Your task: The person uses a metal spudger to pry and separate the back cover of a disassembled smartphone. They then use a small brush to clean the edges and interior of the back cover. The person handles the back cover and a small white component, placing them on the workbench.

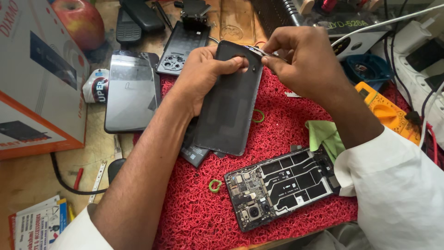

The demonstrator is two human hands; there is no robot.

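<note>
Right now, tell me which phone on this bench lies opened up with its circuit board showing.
The opened phone at the near edge of the red mat, below the green cloth. The dark back panel in the hands and the glossy phone show none.

Both forearms are bare — white sleeves pushed up, the right sleeve (393,185) loose and creased, the left sleeve (83,231) plain.

A phone repair workshop: opened phone (283,186), multimeter (385,112), red work mat (277,125).

Dark grey phone back cover (230,104), tilted, held above red mat; thin metal tool (259,50) at its top edge.
</note>
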